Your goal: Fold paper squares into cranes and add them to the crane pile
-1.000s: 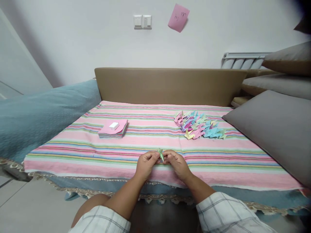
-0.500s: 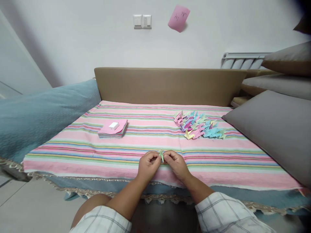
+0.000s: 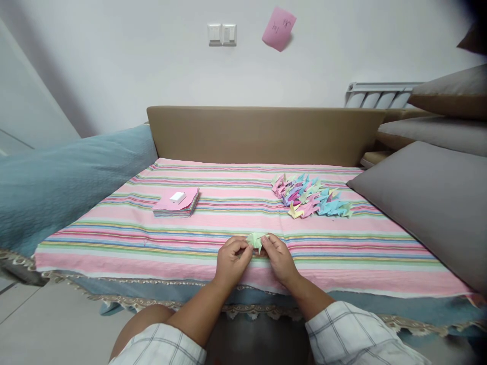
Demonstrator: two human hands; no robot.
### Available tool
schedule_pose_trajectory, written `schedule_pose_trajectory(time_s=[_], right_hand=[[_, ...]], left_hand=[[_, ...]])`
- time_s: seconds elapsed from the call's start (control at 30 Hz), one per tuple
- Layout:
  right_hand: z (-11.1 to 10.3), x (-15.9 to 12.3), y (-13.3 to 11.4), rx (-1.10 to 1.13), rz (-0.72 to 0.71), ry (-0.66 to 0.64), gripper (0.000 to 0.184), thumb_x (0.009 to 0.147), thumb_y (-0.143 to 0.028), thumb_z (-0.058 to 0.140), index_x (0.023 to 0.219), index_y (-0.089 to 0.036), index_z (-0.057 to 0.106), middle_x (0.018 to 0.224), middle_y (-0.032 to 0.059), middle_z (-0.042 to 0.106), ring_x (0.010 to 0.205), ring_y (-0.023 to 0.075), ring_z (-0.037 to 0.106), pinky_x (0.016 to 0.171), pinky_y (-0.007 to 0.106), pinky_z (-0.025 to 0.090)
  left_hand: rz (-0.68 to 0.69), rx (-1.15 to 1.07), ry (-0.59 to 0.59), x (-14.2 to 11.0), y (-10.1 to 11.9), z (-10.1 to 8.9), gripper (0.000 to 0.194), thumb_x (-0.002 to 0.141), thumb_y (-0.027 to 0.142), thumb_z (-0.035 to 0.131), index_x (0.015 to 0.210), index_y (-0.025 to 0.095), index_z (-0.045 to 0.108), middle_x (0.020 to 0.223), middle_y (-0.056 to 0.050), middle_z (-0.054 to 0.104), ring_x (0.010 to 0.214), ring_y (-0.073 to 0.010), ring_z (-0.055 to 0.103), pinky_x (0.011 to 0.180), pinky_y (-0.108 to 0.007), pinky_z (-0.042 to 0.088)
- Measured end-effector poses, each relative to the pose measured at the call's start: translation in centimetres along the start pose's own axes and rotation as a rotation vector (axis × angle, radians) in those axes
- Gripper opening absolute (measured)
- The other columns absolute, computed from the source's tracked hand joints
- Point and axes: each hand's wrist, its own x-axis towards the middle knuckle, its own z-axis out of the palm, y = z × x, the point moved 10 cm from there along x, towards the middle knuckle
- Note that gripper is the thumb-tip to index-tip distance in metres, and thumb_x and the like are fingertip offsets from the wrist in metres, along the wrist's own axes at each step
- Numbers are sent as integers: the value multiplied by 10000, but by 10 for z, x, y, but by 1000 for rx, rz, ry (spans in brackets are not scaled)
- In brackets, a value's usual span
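Between my fingertips is a small light-green paper crane (image 3: pixel 257 241), its wings spread to either side and one point hanging down. My left hand (image 3: pixel 233 257) pinches its left end between thumb and forefinger. The opposite end is pinched by my right hand (image 3: pixel 279 256). Both hands are just above the front part of the striped cloth (image 3: pixel 228 175). Beyond my right hand lies a pile of folded paper cranes (image 3: pixel 310 196) in pink, blue, purple, green and yellow. To the left stands a stack of square coloured paper (image 3: pixel 173 205) with a small white block (image 3: pixel 177 197) on top.
The cloth covers a sofa seat with a brown backrest (image 3: pixel 266 132) behind it. A blue-covered armrest (image 3: pixel 76 177) bounds the left side. Grey cushions (image 3: pixel 429 197) are piled on the right. A pink note (image 3: pixel 279 29) and light switches (image 3: pixel 222 35) are on the wall.
The crane, narrow and gathered between my fingers before, is now spread wider. My right fingers have shifted slightly right, away from the left hand.
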Motion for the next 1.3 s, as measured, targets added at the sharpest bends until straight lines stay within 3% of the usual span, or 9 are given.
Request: schedule_pose_trajectory(time_s=[0.23, 0.5, 0.63, 0.73, 0.93, 1.2, 1.3], right_hand=[[-1, -1, 0, -9, 24, 23, 334, 793, -515, 552, 732, -187, 555, 632, -9, 563, 611, 136, 536, 649, 277, 467], [-5, 4, 12, 73, 50, 81, 273, 714, -436, 659, 803, -196, 563, 660, -24, 580, 607, 128, 519, 600, 249, 436], [-8, 1, 2, -61, 4, 117, 280, 730, -455, 635, 756, -180, 595, 647, -13, 579, 607, 131, 512, 595, 247, 416], [-7, -3, -11, -165, -46, 153, 291, 730, -462, 630, 762, -173, 630, 674, 2, 599, 614, 137, 512, 592, 251, 410], [-3, -5, -14, -147, -45, 163, 304, 740, -487, 615, 757, -184, 624, 612, -10, 575, 560, 129, 489, 562, 252, 401], [3, -4, -1, -43, 1, 136, 323, 745, -500, 614, 806, -184, 598, 568, -39, 528, 526, 109, 466, 528, 236, 396], [4, -3, -2, -54, -20, 153, 327, 752, -509, 606, 737, -183, 573, 548, -44, 504, 524, 109, 459, 533, 239, 390]], left_hand=[[-105, -54, 48, -1, -12, -3, 167, 759, 254, 577, 609, 182, 594, 751, -37, 658, 734, -148, 621, 662, -254, 484], [-17, -91, -32, -4, -3, 7, 131, 750, 227, 582, 628, 189, 607, 829, -54, 666, 816, -163, 622, 748, -286, 492], [-194, -296, 26, -8, -17, 11, 95, 720, 272, 626, 723, 179, 606, 834, -49, 652, 786, -156, 618, 718, -273, 497], [-350, -451, 95, -12, -30, 14, 235, 665, 331, 692, 805, 171, 593, 798, -29, 644, 747, -145, 611, 686, -256, 493], [-527, -564, 40, -16, -48, 26, 318, 696, 437, 677, 790, 134, 655, 690, -26, 650, 654, -136, 581, 655, -260, 471], [-534, -602, 51, -16, -51, 26, 301, 696, 405, 694, 801, 124, 683, 705, -28, 656, 660, -127, 560, 648, -249, 444], [-536, -599, 68, -16, -51, 26, 313, 691, 429, 694, 777, 132, 646, 670, -2, 622, 624, -110, 538, 628, -238, 430]])
